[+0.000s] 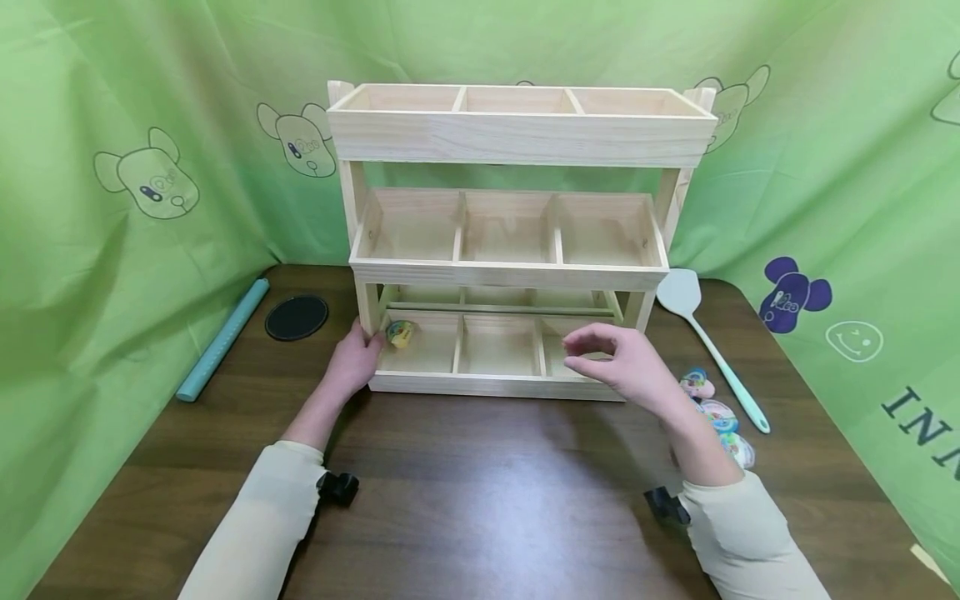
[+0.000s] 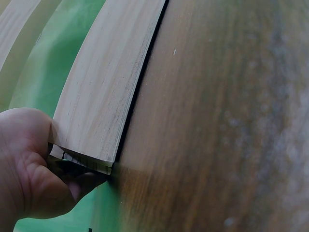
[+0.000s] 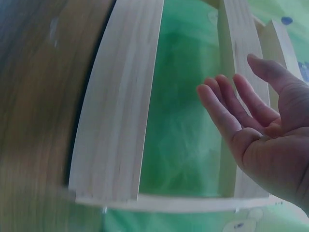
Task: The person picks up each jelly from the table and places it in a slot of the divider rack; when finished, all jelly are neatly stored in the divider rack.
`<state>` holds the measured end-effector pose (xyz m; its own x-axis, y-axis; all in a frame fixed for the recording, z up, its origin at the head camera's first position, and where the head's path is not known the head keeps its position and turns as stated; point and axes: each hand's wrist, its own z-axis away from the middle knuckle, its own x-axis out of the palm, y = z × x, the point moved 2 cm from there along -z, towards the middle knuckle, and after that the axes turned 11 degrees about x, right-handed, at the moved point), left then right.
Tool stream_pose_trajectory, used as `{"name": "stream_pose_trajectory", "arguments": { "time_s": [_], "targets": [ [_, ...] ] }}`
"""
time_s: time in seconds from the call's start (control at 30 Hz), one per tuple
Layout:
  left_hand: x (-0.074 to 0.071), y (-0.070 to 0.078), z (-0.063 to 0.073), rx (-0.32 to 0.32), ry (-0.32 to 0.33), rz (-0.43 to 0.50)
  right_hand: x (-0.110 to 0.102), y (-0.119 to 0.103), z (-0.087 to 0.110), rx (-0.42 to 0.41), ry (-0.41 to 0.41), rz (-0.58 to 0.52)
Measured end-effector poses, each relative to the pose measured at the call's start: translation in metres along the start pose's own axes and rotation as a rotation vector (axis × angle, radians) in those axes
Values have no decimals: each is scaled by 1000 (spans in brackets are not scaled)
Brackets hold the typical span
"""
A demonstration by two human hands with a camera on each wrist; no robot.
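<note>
- Head view: left hand (image 1: 354, 360) grips the wooden rack (image 1: 510, 139) at its lower left end; right hand (image 1: 626, 362), right of centre, is loosely spread and empty.
- Pulling the rack could perhaps shift the yellow piece (image 1: 400, 334) inside, left of centre.
- Right forearm (image 1: 703, 448), so near, might brush the coloured packs (image 1: 721, 416) at right; it partly hides them.
- Their print is too small for reading.

I see the left hand (image 1: 354, 358) gripping, left of frame centre; the right hand (image 1: 628, 363), right of centre, bends its fingers loosely.

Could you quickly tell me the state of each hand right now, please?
Left hand: holding the wooden shelf at its lower left end.
Right hand: open, holding nothing.
</note>
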<state>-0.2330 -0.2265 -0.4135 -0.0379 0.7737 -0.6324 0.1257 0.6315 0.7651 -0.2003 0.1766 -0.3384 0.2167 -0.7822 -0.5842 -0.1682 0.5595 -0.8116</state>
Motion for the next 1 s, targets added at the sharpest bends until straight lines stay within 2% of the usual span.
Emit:
{"name": "stream_pose_trajectory", "arguments": {
  "time_s": [0.4, 0.67, 1.0],
  "targets": [
    [1, 1, -1, 0, -12, 7, -36, 27, 10, 61, 61, 87],
    [0, 2, -1, -2, -12, 2, -66, 52, 11, 132, 136, 62],
    [1, 2, 0, -11, -11, 12, -89, 84, 14, 247, 186, 213]
  ]
}}
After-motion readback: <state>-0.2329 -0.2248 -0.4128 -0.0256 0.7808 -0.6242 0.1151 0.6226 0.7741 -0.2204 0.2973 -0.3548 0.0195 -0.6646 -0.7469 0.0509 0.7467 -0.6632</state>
